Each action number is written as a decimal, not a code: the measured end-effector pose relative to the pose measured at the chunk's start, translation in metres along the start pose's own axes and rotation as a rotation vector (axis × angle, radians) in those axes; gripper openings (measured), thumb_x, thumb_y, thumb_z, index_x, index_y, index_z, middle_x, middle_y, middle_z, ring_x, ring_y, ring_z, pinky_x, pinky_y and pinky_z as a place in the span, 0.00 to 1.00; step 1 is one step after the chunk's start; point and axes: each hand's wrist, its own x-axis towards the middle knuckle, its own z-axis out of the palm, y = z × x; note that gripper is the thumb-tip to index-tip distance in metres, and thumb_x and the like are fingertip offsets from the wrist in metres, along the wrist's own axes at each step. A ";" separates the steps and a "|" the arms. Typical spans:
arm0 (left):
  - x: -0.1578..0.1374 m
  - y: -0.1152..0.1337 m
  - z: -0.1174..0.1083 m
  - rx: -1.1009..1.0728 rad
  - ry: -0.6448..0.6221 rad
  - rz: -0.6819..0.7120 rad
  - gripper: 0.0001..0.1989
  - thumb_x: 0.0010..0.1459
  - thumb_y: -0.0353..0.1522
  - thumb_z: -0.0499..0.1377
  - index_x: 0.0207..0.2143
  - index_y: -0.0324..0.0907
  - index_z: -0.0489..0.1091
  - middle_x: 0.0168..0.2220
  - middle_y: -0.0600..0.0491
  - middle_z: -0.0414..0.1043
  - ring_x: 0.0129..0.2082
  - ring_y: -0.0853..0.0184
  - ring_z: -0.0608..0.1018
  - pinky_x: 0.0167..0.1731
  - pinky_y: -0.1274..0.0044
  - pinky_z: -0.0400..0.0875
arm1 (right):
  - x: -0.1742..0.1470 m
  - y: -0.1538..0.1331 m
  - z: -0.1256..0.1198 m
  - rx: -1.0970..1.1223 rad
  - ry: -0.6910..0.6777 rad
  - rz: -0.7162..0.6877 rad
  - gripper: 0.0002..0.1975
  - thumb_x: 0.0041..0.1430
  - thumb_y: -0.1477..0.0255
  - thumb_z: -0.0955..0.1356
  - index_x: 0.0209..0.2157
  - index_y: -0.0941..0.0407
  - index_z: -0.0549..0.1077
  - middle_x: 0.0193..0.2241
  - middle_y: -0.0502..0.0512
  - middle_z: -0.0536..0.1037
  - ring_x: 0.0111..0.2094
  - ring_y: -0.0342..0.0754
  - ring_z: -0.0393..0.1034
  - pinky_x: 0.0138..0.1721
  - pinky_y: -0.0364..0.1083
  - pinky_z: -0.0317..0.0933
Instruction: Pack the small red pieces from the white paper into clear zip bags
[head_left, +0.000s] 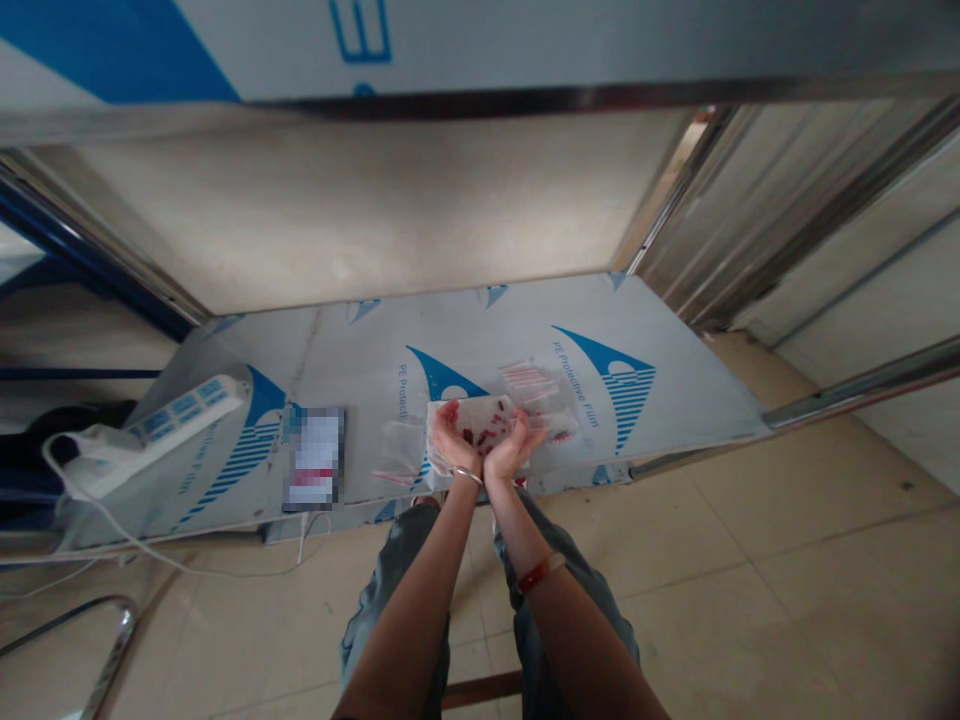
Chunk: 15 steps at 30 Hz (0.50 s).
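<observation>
Facing each other with the heels of the palms close together, the left hand [456, 442] and the right hand [516, 446] form an open cup over a white sheet [480, 405], their fingers apart and slightly curved. Small dark red pieces [481, 438] lie scattered in the space between the palms; whether any of them rests against the skin, I cannot tell. A pale bangle [466, 474] circles the left wrist, and a red band [540, 573] sits farther up the right forearm. Next to the right hand, clear plastic bags [534, 380] marked with thin reddish lines spread over the work surface [675, 370], while more clear plastic [397, 450] lies just beside the left hand. That surface is grey, printed with blue shapes and the words "PE Protective Film". Farther to the left is a phone [316, 460], its screen blurred into blocks, with a white cable [303, 540] at its near edge. Beyond it, a white power strip [180, 420] lies at a slant near the surface's left end. Below the forearms are the person's legs in grey-green trousers [397, 580], above a beige tiled floor [712, 600].
</observation>
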 end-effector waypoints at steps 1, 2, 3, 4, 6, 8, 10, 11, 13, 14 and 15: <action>0.000 0.001 0.000 -0.010 -0.001 -0.013 0.15 0.58 0.41 0.48 0.31 0.44 0.70 0.35 0.52 0.73 0.39 0.66 0.75 0.46 0.74 0.65 | 0.000 -0.001 0.001 0.005 0.043 -0.007 0.16 0.55 0.62 0.60 0.42 0.57 0.64 0.48 0.62 0.71 0.50 0.50 0.67 0.53 0.53 0.62; 0.000 0.002 0.001 -0.017 -0.005 -0.027 0.16 0.58 0.42 0.47 0.30 0.44 0.70 0.35 0.52 0.73 0.39 0.66 0.75 0.46 0.74 0.66 | -0.001 -0.001 0.002 0.010 0.075 -0.013 0.16 0.55 0.62 0.61 0.41 0.56 0.64 0.47 0.62 0.71 0.47 0.50 0.69 0.52 0.53 0.62; -0.001 0.003 0.002 -0.021 -0.012 -0.040 0.16 0.59 0.42 0.47 0.30 0.44 0.69 0.34 0.52 0.73 0.38 0.67 0.75 0.45 0.74 0.66 | -0.001 -0.001 0.002 0.013 0.086 -0.014 0.15 0.54 0.62 0.61 0.41 0.56 0.64 0.46 0.61 0.71 0.45 0.49 0.69 0.52 0.52 0.63; -0.001 0.003 0.002 -0.024 -0.020 -0.052 0.17 0.59 0.43 0.47 0.29 0.43 0.69 0.34 0.51 0.73 0.38 0.67 0.75 0.45 0.74 0.66 | -0.001 -0.001 0.003 0.016 0.073 -0.009 0.15 0.54 0.62 0.61 0.41 0.56 0.63 0.46 0.61 0.72 0.45 0.49 0.70 0.51 0.52 0.63; -0.001 0.005 0.003 -0.030 -0.035 -0.069 0.18 0.59 0.43 0.47 0.29 0.43 0.69 0.34 0.51 0.74 0.37 0.67 0.76 0.45 0.74 0.66 | 0.000 0.000 0.003 0.017 0.058 -0.007 0.15 0.54 0.62 0.61 0.41 0.55 0.63 0.46 0.61 0.72 0.44 0.49 0.69 0.51 0.52 0.63; 0.000 0.008 0.003 -0.058 -0.035 -0.089 0.18 0.59 0.43 0.47 0.28 0.42 0.69 0.32 0.51 0.74 0.36 0.67 0.76 0.45 0.74 0.66 | 0.002 0.000 0.002 0.008 0.061 -0.012 0.15 0.54 0.61 0.61 0.40 0.55 0.62 0.45 0.60 0.72 0.44 0.49 0.69 0.50 0.51 0.63; 0.003 0.013 0.003 -0.118 -0.030 -0.109 0.18 0.59 0.43 0.48 0.28 0.41 0.69 0.31 0.51 0.74 0.35 0.67 0.77 0.45 0.74 0.67 | 0.005 0.000 0.002 0.011 0.073 -0.020 0.14 0.53 0.61 0.60 0.38 0.55 0.62 0.42 0.58 0.72 0.43 0.48 0.69 0.48 0.50 0.64; 0.005 0.017 0.003 -0.148 -0.027 -0.119 0.18 0.59 0.43 0.49 0.28 0.41 0.70 0.30 0.51 0.74 0.34 0.68 0.77 0.45 0.73 0.67 | 0.006 -0.002 0.002 0.023 0.075 -0.024 0.13 0.52 0.61 0.61 0.37 0.55 0.63 0.41 0.57 0.72 0.42 0.48 0.69 0.47 0.50 0.64; 0.011 0.025 0.004 -0.178 -0.022 -0.130 0.17 0.58 0.42 0.51 0.27 0.40 0.70 0.30 0.51 0.75 0.33 0.68 0.78 0.44 0.74 0.67 | 0.010 -0.007 0.004 0.063 0.067 -0.020 0.12 0.51 0.63 0.63 0.35 0.55 0.63 0.38 0.55 0.72 0.40 0.47 0.69 0.46 0.48 0.64; 0.013 0.030 0.004 -0.165 -0.021 -0.134 0.16 0.58 0.42 0.52 0.27 0.40 0.71 0.29 0.51 0.75 0.33 0.68 0.77 0.43 0.74 0.68 | 0.012 -0.011 0.005 0.086 0.054 -0.005 0.12 0.50 0.64 0.64 0.35 0.55 0.64 0.37 0.54 0.73 0.39 0.47 0.69 0.46 0.48 0.64; 0.015 0.034 0.005 -0.132 -0.030 -0.134 0.16 0.57 0.41 0.53 0.27 0.40 0.71 0.29 0.50 0.75 0.32 0.68 0.77 0.41 0.74 0.68 | 0.014 -0.016 0.006 0.109 0.030 0.022 0.12 0.49 0.65 0.64 0.35 0.55 0.65 0.36 0.53 0.73 0.39 0.46 0.70 0.45 0.48 0.64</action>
